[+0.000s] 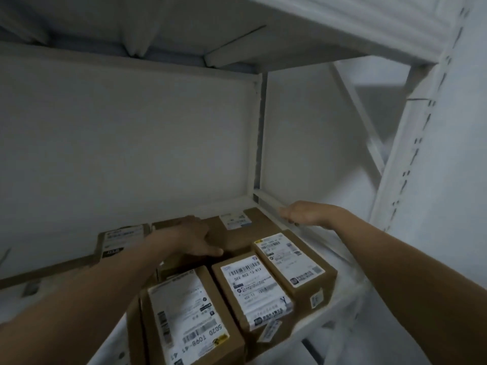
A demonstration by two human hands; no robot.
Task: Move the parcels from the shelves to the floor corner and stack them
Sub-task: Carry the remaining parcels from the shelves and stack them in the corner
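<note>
Left hand (195, 238) grips the rear brown cardboard parcel (245, 238) on the white metal shelf (340, 259). Right hand (303, 213) is loose and empty, beside the rail. Risk: a one-handed pull tilts it and shoves the three labelled front boxes (253, 288) off the edge.

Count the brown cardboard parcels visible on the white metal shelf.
5 brown cardboard parcels: front-left parcel, front-middle parcel and front-right parcel side by side; rear parcel under the left hand; flat back-left parcel. Others may be hidden underneath.
</note>
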